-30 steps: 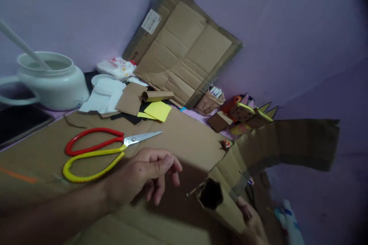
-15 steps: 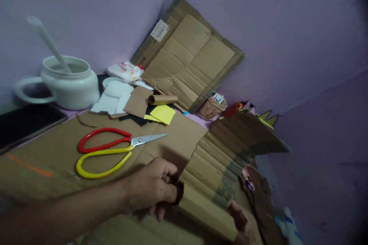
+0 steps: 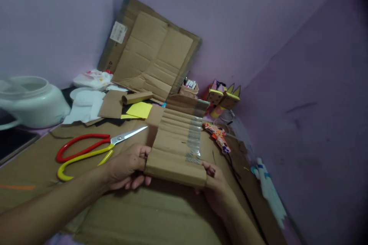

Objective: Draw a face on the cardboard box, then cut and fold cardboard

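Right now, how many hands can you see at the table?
2: the left hand at the left end of the rolled cardboard, and the right hand at its right end. Some fingers are partly hidden, but no other hand shows.

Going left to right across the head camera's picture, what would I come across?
White pot → red scissors handle → left hand → folded cardboard strip → right hand → white tube-like things.

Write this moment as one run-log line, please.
Left hand: holds partly rolled cardboard, left end; right hand: holds right end; scissors: beyond left forearm
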A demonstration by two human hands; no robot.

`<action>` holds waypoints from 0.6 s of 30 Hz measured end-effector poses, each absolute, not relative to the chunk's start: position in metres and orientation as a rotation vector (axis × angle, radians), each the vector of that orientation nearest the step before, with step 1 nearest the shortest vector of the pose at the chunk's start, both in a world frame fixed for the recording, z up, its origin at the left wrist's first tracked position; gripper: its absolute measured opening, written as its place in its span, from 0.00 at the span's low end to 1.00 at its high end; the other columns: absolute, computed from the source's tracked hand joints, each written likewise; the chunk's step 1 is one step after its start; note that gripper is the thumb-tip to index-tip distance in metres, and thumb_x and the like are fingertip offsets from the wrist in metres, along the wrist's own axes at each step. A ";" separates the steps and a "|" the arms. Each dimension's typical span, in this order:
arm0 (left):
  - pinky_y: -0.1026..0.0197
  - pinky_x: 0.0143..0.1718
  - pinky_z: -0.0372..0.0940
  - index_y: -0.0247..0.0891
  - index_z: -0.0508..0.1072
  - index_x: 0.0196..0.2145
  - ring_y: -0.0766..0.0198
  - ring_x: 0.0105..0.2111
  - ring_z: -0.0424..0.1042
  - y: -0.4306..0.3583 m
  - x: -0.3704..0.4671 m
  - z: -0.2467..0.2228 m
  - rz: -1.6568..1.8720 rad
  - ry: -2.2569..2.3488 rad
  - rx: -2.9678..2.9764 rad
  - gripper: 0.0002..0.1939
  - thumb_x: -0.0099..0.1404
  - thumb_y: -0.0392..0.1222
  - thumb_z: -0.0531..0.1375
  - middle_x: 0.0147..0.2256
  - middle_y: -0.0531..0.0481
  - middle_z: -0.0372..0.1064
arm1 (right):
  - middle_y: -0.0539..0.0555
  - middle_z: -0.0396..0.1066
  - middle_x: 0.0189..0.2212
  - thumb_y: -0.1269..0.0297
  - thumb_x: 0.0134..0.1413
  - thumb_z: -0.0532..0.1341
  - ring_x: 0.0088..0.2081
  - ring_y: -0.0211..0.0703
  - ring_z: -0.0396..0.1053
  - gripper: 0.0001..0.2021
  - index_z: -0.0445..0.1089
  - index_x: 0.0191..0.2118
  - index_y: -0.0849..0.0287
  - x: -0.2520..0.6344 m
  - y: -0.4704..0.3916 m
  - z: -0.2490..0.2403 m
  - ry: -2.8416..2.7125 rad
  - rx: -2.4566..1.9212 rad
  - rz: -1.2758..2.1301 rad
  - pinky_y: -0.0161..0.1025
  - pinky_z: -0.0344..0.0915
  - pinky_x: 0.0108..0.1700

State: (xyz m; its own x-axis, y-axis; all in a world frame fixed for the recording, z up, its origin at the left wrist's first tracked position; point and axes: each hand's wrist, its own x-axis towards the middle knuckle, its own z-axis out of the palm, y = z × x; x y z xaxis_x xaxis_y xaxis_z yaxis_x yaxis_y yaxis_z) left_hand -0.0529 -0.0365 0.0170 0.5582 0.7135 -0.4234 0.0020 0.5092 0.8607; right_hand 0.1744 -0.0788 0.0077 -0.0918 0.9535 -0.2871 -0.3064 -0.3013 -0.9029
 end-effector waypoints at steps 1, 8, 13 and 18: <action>0.77 0.04 0.47 0.36 0.67 0.25 0.75 0.07 0.55 -0.036 -0.053 0.018 0.504 0.894 0.954 0.10 0.42 0.41 0.62 0.14 0.53 0.69 | 0.47 0.68 0.17 0.61 0.22 0.74 0.15 0.28 0.59 0.17 0.73 0.23 0.63 0.176 -0.078 0.009 -0.848 -1.143 1.650 0.24 0.61 0.16; 0.77 0.06 0.48 0.36 0.67 0.27 0.76 0.07 0.56 -0.037 -0.053 0.017 0.453 0.913 0.986 0.12 0.44 0.43 0.64 0.14 0.53 0.69 | 0.54 0.71 0.15 0.56 0.20 0.75 0.15 0.35 0.68 0.21 0.73 0.23 0.67 0.188 -0.079 0.013 -0.899 -1.124 1.901 0.27 0.66 0.16; 0.77 0.05 0.47 0.35 0.68 0.29 0.75 0.07 0.57 -0.040 -0.052 0.014 0.438 0.937 1.042 0.14 0.44 0.44 0.65 0.15 0.52 0.71 | 0.52 0.71 0.15 0.61 0.23 0.73 0.16 0.34 0.69 0.17 0.73 0.24 0.66 0.186 -0.077 0.006 -0.958 -1.168 1.911 0.27 0.68 0.17; 0.77 0.05 0.48 0.34 0.69 0.24 0.75 0.07 0.58 -0.048 -0.049 0.015 0.442 0.908 1.002 0.18 0.44 0.49 0.69 0.15 0.51 0.70 | 0.50 0.68 0.12 0.67 0.23 0.73 0.13 0.32 0.64 0.14 0.73 0.21 0.67 0.185 -0.080 0.001 -1.076 -1.233 1.879 0.26 0.64 0.15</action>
